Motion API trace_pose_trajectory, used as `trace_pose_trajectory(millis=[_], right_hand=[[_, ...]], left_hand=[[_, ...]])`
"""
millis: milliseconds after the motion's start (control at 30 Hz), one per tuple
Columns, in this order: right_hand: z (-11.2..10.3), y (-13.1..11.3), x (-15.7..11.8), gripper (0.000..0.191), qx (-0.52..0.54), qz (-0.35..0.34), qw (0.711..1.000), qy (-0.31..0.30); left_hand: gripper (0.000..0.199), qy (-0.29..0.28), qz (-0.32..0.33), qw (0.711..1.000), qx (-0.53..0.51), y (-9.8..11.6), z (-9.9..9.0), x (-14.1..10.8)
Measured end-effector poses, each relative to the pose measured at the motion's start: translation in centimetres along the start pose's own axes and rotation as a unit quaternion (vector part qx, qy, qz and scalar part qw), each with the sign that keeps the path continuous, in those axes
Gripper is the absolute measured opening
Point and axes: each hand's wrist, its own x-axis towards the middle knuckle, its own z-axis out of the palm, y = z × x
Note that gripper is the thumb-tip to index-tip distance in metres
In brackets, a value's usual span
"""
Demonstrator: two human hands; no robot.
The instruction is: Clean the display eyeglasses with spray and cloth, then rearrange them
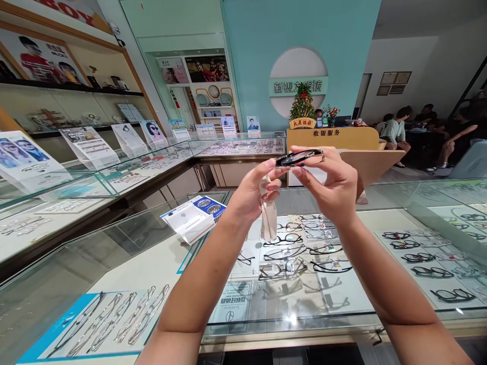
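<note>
We faced glass display cases (95, 243) | eyeglass frames (452, 295) laid out inside | yellow cashier counter (335, 138) ahead | people (395, 133) seated at right

Glossy black eyeglasses (299, 157), pale beige lens cloth (268, 215), teal wall (258, 50)

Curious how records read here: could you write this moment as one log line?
Left hand: holds beige cleaning cloth, fingertips at glasses | Right hand: holds dark-framed glasses | Below: glass display case
</note>
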Motion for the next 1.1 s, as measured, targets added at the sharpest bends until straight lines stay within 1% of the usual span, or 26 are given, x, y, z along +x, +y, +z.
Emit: trace_pose_trajectory(millis=[67,167,267,400,500,633,733,767,800,833,867,900,933,967,1000,1033,1100], right_hand=[[-0.2,-0.1,0.0,0.013,-0.01,-0.008,1.0,-0.004],[-0.5,-0.1,0.3,0.01,-0.021,-0.005,0.999,-0.031],[-0.7,-0.2,0.5,0.008,-0.007,-0.012,0.998,-0.054],[-0.6,-0.2,0.7,0.011,0.011,-0.031,0.998,-0.06],[-0.4,0.0,0.5,0.008,0.008,-0.011,0.998,-0.064],[-0.2,0.2,0.2,0.004,0.008,0.015,0.998,-0.059],[-0.4,0.0,0.1,0.004,-0.007,0.045,0.998,-0.036],[-0.5,0.0,0.1,0.005,-0.014,0.054,0.998,-0.029],[-0.7,0.1,0.2,0.005,-0.022,0.061,0.998,-0.026],[-0.9,0.3,0.4,0.006,-0.03,0.065,0.997,-0.033],[-1.1,0.6,0.5,0.006,-0.041,0.07,0.995,-0.05],[-1.2,1.2,0.7,0.005,-0.054,0.074,0.993,-0.076],[-1.3,1.9,0.7,0.005,-0.07,0.08,0.988,-0.108],[-1.2,2.8,0.7,0.006,-0.089,0.087,0.982,-0.143],[-1.1,3.9,0.6,0.007,-0.111,0.094,0.974,-0.174],[-0.8,5.1,0.3,0.009,-0.136,0.1,0.964,-0.207],[-0.1,7.6,-0.7,0.012,-0.192,0.114,0.934,-0.277]], left_hand=[[0.048,-0.034,-0.044,0.998,-0.019,-0.2,0.2,0.0],[0.048,-0.084,-0.078,0.993,-0.033,-0.4,0.2,0.1],[0.049,-0.112,-0.089,0.989,-0.026,-0.6,-0.1,0.3],[0.055,-0.137,-0.095,0.986,0.008,-0.8,-0.6,0.5],[0.058,-0.151,-0.107,0.983,-0.001,-0.8,-0.6,0.7],[0.057,-0.146,-0.115,0.983,-0.004,-0.9,-0.3,0.8],[0.063,-0.128,-0.119,0.984,0.034,-1.3,-0.6,1.2],[0.064,-0.106,-0.108,0.987,0.061,-1.3,-0.9,1.4],[0.065,-0.07,-0.081,0.989,0.102,-1.3,-1.5,1.6],[0.063,-0.021,-0.04,0.986,0.16,-1.2,-2.2,1.8],[0.058,0.034,0.009,0.972,0.232,-0.9,-3.1,1.9],[0.05,0.094,0.063,0.944,0.309,-0.5,-4.0,1.9],[0.04,0.143,0.111,0.905,0.385,0.0,-4.8,1.7],[0.032,0.177,0.146,0.865,0.447,0.7,-5.6,1.4],[0.027,0.193,0.168,0.832,0.492,1.3,-6.1,1.1],[0.024,0.191,0.173,0.811,0.525,2.0,-6.5,0.6],[0.022,0.158,0.142,0.787,0.579,3.2,-6.6,-0.4]])
